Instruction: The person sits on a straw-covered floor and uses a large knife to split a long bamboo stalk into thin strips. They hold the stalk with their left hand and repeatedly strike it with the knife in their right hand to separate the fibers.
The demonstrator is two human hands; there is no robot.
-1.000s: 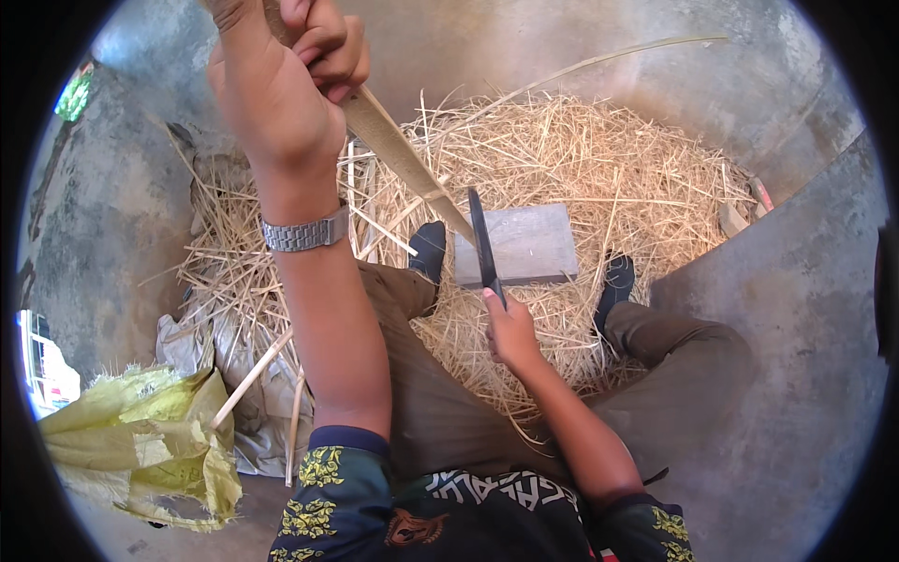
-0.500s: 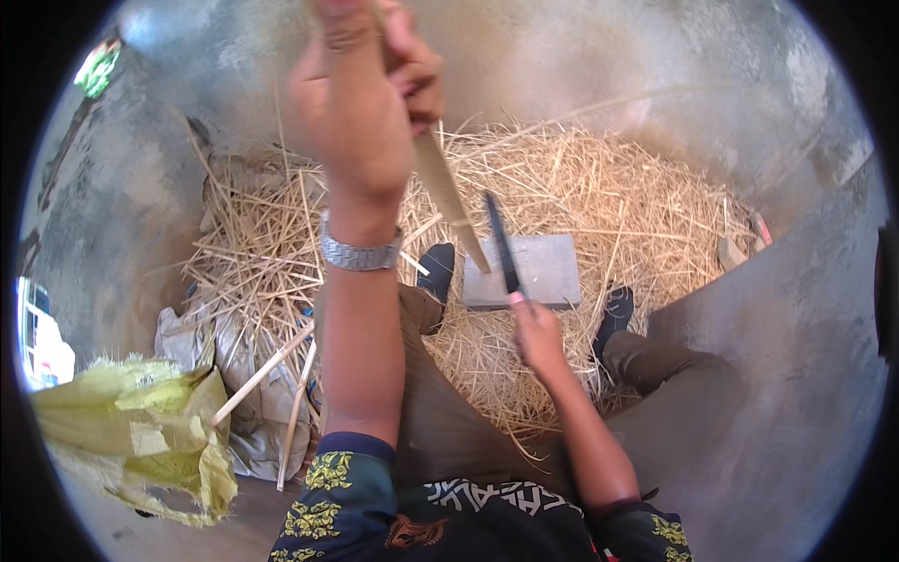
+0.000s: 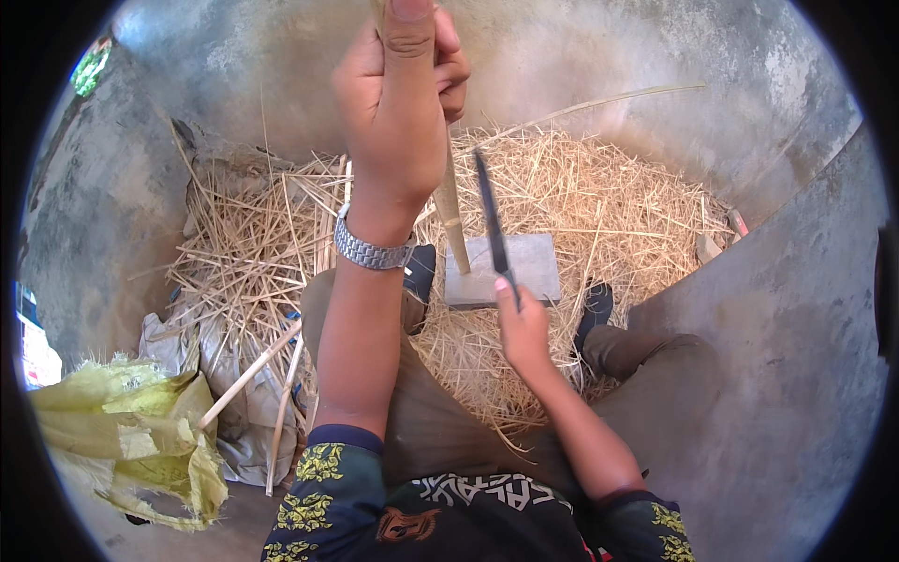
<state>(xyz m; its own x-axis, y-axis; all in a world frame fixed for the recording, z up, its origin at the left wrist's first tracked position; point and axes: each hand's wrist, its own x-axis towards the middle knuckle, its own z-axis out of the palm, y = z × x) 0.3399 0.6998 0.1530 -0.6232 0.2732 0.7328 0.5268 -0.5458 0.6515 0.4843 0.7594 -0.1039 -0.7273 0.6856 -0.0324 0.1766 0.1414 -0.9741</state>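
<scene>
My left hand is raised high and closed around a pale bamboo stick, which stands nearly upright with its lower end on a grey stone block. A metal watch sits on that wrist. My right hand grips a dark knife by the handle, blade pointing up and away, just right of the stick. The blade and stick are close but apart. The block lies on a heap of straw between my feet.
Concrete walls curve around the straw pile. Loose bamboo strips lie at the left over grey sacking. A crumpled yellow sack sits at lower left. My dark shoes flank the block.
My left hand swung the stick from a slant to nearly upright, its end now on the block. My right hand with the knife stayed by the block.
</scene>
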